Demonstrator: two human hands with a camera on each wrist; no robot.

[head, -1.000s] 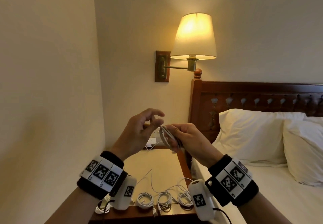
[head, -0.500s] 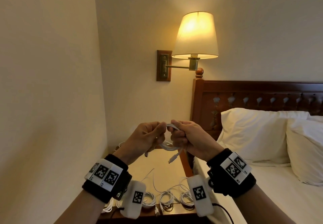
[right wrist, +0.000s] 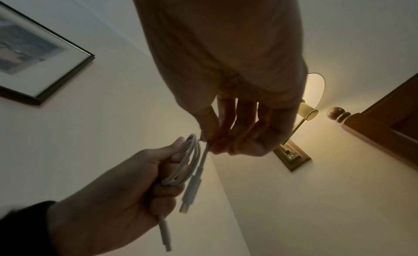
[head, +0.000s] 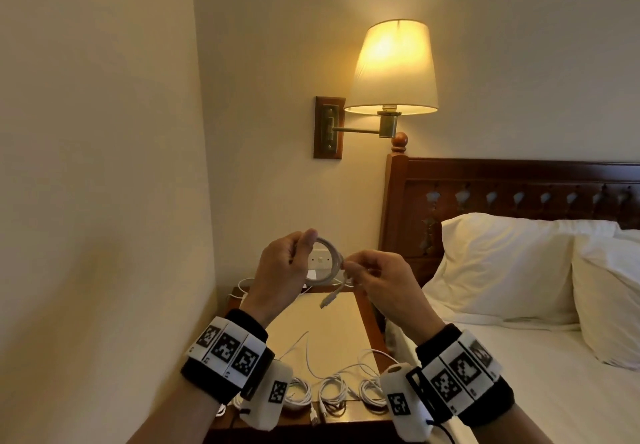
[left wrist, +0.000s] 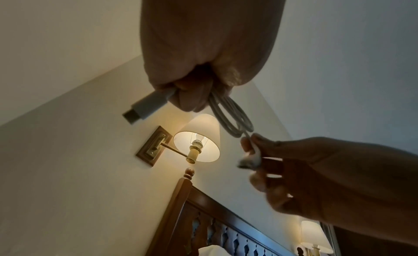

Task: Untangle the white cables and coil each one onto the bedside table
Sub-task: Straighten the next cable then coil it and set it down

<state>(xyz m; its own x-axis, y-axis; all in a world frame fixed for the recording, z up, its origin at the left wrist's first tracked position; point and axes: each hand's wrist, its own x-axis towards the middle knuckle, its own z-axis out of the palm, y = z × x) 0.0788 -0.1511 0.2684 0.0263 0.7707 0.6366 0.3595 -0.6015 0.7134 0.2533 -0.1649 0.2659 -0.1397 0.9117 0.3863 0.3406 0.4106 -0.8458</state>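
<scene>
A white cable coil [head: 329,263] is held in the air above the bedside table [head: 332,319]. My left hand [head: 287,267] grips the coil's left side, its loops [left wrist: 235,116] and one plug [left wrist: 144,108] sticking out of the fist. My right hand [head: 374,277] pinches the cable's loose end next to the coil [right wrist: 192,156]; a second plug [head: 327,300] dangles below. On the table's near edge lie three coiled white cables [head: 334,391], with loose white cable [head: 304,350] behind them.
A lit wall lamp [head: 393,69] hangs above the table. A wall socket [head: 320,258] sits behind the hands. The bed with white pillows [head: 502,263] and dark wooden headboard [head: 502,184] is at the right; a wall closes the left side.
The coil passed from my right hand to my left. My hands parted slightly and rose, and my right now pinches only the loose end, the plug hanging free.
</scene>
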